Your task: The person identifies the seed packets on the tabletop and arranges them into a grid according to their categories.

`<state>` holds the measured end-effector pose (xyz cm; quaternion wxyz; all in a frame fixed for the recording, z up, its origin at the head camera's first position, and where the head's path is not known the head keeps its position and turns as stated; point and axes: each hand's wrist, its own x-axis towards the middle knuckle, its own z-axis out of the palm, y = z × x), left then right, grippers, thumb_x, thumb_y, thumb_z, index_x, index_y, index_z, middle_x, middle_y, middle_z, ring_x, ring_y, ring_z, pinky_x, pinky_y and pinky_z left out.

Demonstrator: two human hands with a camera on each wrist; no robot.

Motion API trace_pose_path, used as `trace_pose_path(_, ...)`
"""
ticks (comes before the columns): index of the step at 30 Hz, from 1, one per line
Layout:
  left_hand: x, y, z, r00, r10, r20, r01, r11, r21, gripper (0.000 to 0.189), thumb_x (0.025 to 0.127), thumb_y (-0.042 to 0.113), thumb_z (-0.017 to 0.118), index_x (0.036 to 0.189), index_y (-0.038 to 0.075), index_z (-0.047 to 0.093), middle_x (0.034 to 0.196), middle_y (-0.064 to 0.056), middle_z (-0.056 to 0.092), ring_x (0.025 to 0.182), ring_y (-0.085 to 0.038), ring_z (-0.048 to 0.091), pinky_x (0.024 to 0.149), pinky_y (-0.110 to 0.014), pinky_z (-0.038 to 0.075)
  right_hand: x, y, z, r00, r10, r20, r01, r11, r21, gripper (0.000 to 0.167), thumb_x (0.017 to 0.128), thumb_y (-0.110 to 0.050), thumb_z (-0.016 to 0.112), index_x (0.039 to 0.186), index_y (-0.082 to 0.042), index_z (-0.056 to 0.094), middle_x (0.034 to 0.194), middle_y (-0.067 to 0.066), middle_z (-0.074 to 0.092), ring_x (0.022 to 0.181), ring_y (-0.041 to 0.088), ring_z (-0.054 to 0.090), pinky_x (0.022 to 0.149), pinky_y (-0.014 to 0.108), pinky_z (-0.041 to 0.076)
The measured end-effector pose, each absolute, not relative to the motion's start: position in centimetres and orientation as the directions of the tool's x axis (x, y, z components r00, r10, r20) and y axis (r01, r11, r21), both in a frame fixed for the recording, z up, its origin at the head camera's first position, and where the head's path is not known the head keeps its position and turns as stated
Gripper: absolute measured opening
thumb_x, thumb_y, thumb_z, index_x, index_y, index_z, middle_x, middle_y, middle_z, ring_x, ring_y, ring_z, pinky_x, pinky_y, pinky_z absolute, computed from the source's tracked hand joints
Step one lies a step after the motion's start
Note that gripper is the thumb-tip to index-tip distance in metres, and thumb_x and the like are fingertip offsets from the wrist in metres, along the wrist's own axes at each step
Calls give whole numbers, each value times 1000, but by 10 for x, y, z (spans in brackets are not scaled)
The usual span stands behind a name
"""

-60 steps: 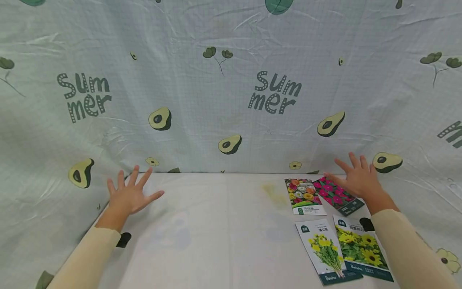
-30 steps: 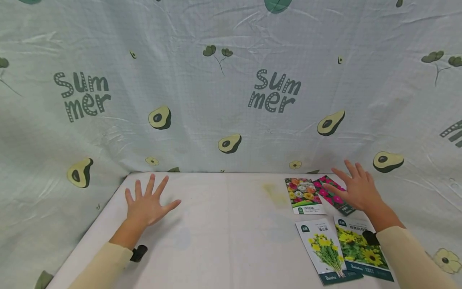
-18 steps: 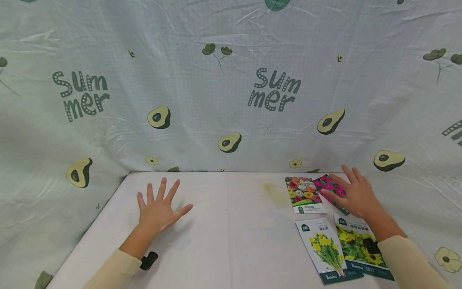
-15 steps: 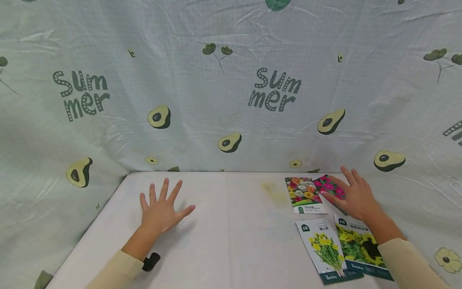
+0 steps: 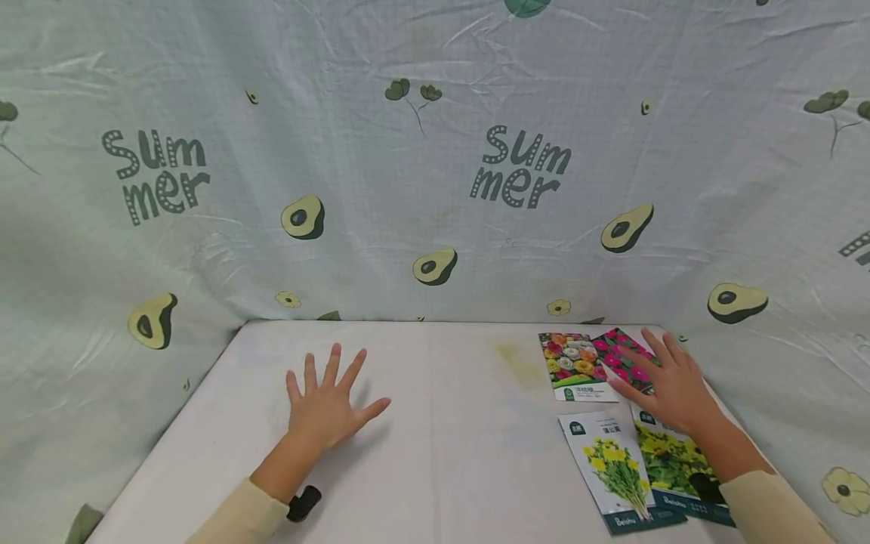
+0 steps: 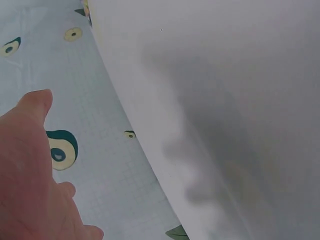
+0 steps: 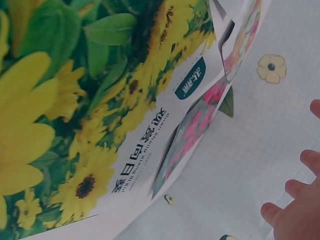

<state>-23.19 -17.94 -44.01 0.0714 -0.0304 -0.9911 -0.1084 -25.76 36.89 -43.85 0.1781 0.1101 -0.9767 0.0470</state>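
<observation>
My left hand (image 5: 325,412) hovers over the left half of the white table with its fingers spread, its shadow falling on the surface. Over at the right, my right hand (image 5: 676,389), fingers also spread, is above the seed packets and hides part of two of them. The pink-flower packet (image 5: 618,355) lies partly under its fingers. Left of that is a packet with mixed-colour blooms (image 5: 574,363). Nearer me lie a packet with a bunch of yellow flowers (image 5: 612,468) and a sunflower packet (image 7: 100,125), which overlap; my right wrist covers part of the sunflower one.
The white table (image 5: 435,453) ends at a back edge against a hanging sheet (image 5: 381,166) printed with avocados and the word "summer". A faint yellow stain (image 5: 518,364) marks the tabletop. Small black devices (image 5: 303,504) sit at both wrists.
My left hand has come rightward and nearer from the table's left edge. My right hand has dropped lower, closer over the packets. The packets stay in place.
</observation>
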Motion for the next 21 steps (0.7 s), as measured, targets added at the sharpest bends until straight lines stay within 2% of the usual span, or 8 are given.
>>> trace_pose_path(5,-229,-167,-444,-986,48,157,80,975,207,97,85,86,49,164,33,25,173,-15,13,154,-57,6,115,-77,1,-251,369,-441,-923,-186,337,-226,971,-82,78,91,-62,65,143,-4,57,165,26,23,155,53,6,113,78,15)
trace_pose_path(13,-221,-143,-452,-986,77,149,108,971,214,98,82,89,49,162,36,29,173,-11,15,155,-55,9,116,-76,2,-241,370,-447,-934,-170,313,-212,972,-105,77,89,-60,68,142,-6,57,165,25,23,154,54,7,110,79,17)
trace_pose_path(21,-214,-123,-459,-985,118,127,142,969,200,100,79,92,48,161,37,32,173,-10,17,155,-53,11,116,-75,4,-231,376,-455,-935,-166,313,-208,973,-105,75,89,-60,69,140,-7,58,163,26,25,150,57,15,108,79,20)
